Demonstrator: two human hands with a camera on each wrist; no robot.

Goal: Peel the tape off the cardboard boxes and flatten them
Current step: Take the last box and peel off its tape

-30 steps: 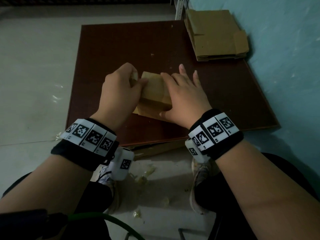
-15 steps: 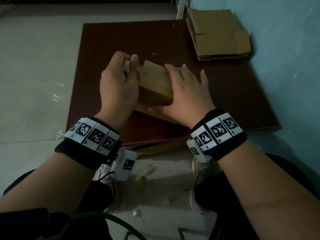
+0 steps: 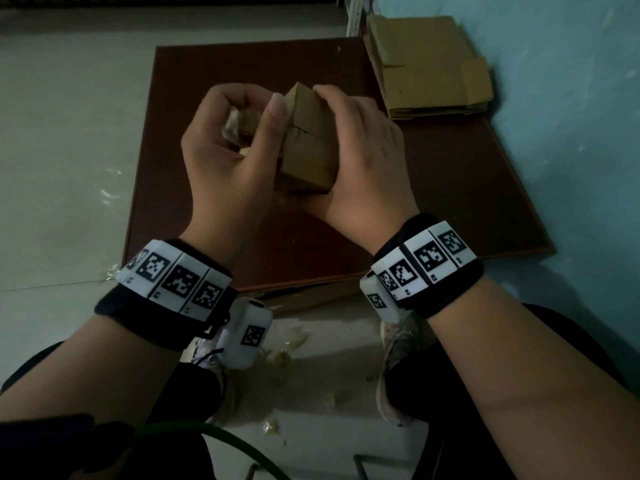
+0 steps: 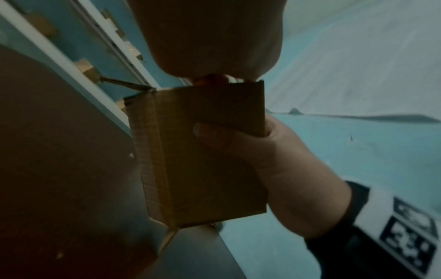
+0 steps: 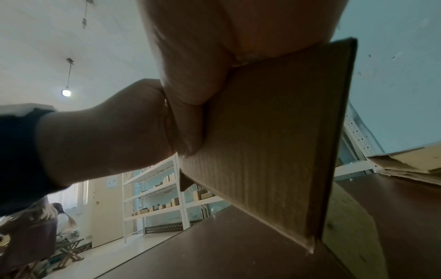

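The right hand [image 3: 360, 157] is wrapping around the small cardboard box [image 3: 308, 147] from its right side, thumb pressing on the near face and fingers curling over the top, holding it up just above the brown board [image 3: 450, 188]. The left hand [image 3: 228, 157] is closing into a fist around a wad of crumpled tape [image 3: 239, 121], with its thumb [image 3: 273, 112] bracing against the box's left edge. I'm guessing the strip is mostly off, so the trick here is pulling low and along the seam instead of straight up — that way the paper layer isn't tearing — while the right hand is gripping firmly enough that the box isn't twisting. Orientation-wise, the box is sitting tilted, one corner pointing up and away from the person, and its long axis is running roughly from the person out toward the far edge of the board. The flattened boxes [image 3: 429, 67] are stacking at the far right corner — probably where this one is heading.
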